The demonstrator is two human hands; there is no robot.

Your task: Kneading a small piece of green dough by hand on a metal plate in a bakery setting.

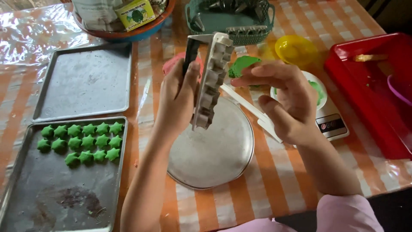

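While the left hand (180,101) grips a long white mould (211,81) upright, fingers closed around its back edge, the right hand (283,101) hovers just beside it — half open, fingers curled, with a white stick (244,105) running out from under the palm; whether it truly pinches the stick I cannot tell. Below both hands lies a round metal plate (214,159), bare. Progress, judged from the trays: to the left of the left hand, the nearer baking tray (64,202) carries green star pieces (81,144) in three rows — about sixteen, filling only its far end; the farther tray (83,81) holds none. So a small share looks shaped, much room left. Beyond the right hand's fingertips sits one lump of green dough (242,64); a pink lump (174,64) shows behind the left hand. Right of the right hand: one yellow bowl (296,49), one kitchen scale (332,122), one red tray (373,103).
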